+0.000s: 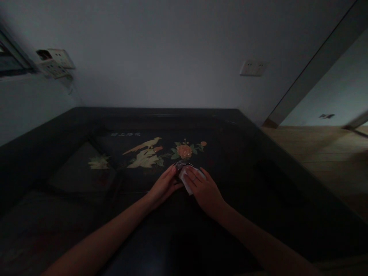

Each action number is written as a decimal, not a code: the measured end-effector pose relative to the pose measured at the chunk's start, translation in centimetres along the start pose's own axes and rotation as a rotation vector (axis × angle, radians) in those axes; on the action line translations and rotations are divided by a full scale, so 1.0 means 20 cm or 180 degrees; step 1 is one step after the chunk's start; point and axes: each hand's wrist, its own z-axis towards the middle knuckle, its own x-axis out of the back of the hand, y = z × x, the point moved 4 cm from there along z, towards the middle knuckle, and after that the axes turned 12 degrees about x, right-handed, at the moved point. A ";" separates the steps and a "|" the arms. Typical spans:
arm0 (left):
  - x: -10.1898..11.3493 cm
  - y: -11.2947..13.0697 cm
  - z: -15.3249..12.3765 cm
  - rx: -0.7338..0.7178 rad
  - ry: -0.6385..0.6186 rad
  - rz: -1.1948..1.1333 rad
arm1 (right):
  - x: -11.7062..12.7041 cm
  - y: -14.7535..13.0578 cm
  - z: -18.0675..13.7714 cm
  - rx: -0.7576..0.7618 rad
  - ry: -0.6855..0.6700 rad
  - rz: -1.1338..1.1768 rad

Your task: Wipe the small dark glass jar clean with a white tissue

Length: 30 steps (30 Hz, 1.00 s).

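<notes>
White cloth (187,187) and small dark object (180,165) held between two hands

The fingers of the right hand (207,190) lie nearly straight and close together, pressing the white cloth against the small dark object. The left hand (163,187) has its fingers bent around the object's left side, with the thumb below; its grip looks closed, though the fingertips are partly hidden. The object is glossy, but too dim to identify. Both hands are over the middle of a black glossy table (244,230), just on the near side of an inlaid orange flower (184,151) with green leaves. Left of the flower is an inlaid golden bird (147,144), with pale lettering (125,134) beyond it. Behind the table rises a grey wall (161,57) bearing a double socket (253,68) to the right and a power strip (54,69) near the left corner. Wooden floor (310,147) shows at far right
</notes>
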 end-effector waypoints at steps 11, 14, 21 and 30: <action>0.02 -0.02 0.01 -0.0066 0.0095 0.0174 | -0.01 -0.03 -0.02 -0.0759 0.0282 0.2048; 0.02 -0.01 0.01 -0.0101 0.0136 0.0115 | -0.04 -0.04 -0.02 -0.0798 0.0518 0.2527; 0.02 -0.01 0.01 -0.0069 0.0003 0.0006 | -0.05 -0.01 -0.01 -0.0256 0.0191 0.1669; 0.01 -0.01 0.01 -0.0040 -0.0009 -0.0161 | 0.00 0.05 0.00 0.0175 0.0186 0.0126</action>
